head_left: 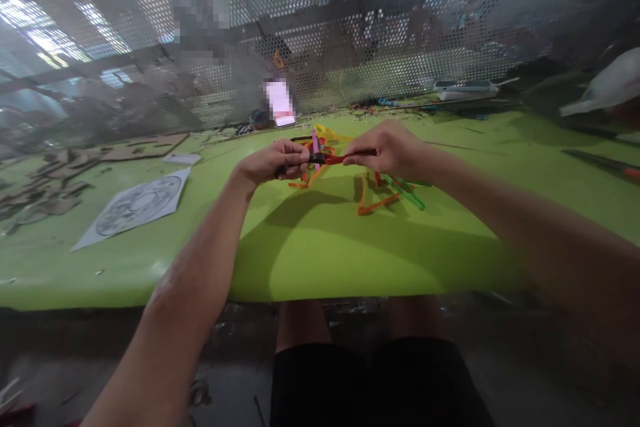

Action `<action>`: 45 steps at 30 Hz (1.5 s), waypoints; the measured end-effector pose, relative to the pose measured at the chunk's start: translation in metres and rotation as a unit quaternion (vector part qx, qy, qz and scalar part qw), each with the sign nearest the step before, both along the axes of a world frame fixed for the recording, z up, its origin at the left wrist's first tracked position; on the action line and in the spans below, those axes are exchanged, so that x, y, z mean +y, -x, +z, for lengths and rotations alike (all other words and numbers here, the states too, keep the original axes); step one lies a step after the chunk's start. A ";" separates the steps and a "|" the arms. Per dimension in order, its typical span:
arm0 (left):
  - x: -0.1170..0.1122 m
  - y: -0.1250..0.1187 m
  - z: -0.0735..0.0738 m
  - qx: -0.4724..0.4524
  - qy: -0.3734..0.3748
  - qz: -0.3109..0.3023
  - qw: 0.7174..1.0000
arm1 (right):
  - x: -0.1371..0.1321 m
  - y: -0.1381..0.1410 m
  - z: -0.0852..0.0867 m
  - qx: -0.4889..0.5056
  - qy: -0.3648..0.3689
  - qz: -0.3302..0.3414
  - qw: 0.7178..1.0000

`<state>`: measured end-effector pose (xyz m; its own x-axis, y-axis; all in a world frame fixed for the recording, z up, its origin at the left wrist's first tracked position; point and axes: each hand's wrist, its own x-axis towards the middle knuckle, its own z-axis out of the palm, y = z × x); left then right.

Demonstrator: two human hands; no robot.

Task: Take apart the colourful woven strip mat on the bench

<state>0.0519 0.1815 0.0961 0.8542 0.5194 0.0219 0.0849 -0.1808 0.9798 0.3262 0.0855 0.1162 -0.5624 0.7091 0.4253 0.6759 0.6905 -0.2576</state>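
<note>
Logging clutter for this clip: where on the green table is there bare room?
Bare green table lies between the near edge and the coloured strips, and right of the printed sheet. Crowded: under both hands, the cardboard scraps far left.

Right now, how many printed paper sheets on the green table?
1 clearly: the printed sheet with a round pattern, lying flat on the green table left of the left hand. A smaller pale scrap behind it may be another; too blurred to tell.
</note>
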 end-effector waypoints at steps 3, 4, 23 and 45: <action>-0.004 -0.003 0.000 -0.047 -0.003 0.011 0.999 | 0.002 0.000 0.000 0.024 0.014 -0.007 1.000; -0.006 -0.005 0.000 -0.065 -0.006 0.013 0.998 | 0.002 0.001 -0.001 0.036 0.020 -0.011 0.999; -0.005 -0.008 0.001 -0.062 -0.013 -0.003 0.998 | 0.001 -0.002 0.001 0.013 -0.082 -0.089 0.993; -0.014 -0.022 -0.006 -0.078 0.024 -0.052 0.995 | -0.003 0.003 -0.004 0.028 -0.090 -0.078 0.993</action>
<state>0.0743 0.1680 0.0900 0.8917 0.4317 0.1357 -0.0852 -0.1343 0.9873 0.3237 0.0830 0.1118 -0.4243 0.6951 0.5804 0.7660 0.6173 -0.1793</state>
